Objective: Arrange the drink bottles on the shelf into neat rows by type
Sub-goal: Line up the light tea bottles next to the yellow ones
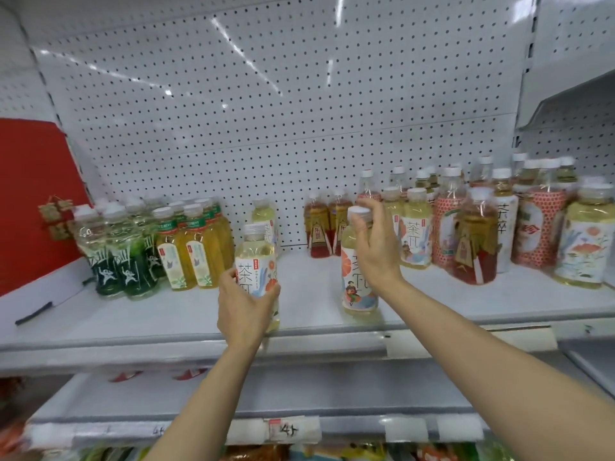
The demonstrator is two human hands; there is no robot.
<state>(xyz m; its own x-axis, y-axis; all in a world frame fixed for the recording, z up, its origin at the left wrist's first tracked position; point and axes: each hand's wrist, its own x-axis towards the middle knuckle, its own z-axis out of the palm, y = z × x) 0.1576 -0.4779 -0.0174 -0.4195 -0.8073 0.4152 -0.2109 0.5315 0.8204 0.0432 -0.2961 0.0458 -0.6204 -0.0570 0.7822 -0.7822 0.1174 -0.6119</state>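
Curling round the lower body of one pale tea bottle (255, 257), the left hand (244, 309) held it at the shelf (159, 314) front edge. The right hand's (374, 251) fingers (364, 212) pinched the white cap of a second bottle (357, 287) standing nearby; both labels read "茶π". Leftward stood perhaps four green bottles (123, 257), blurred, beside yellow tea bottles (193, 251); two red bottles (327, 227) stood behind.
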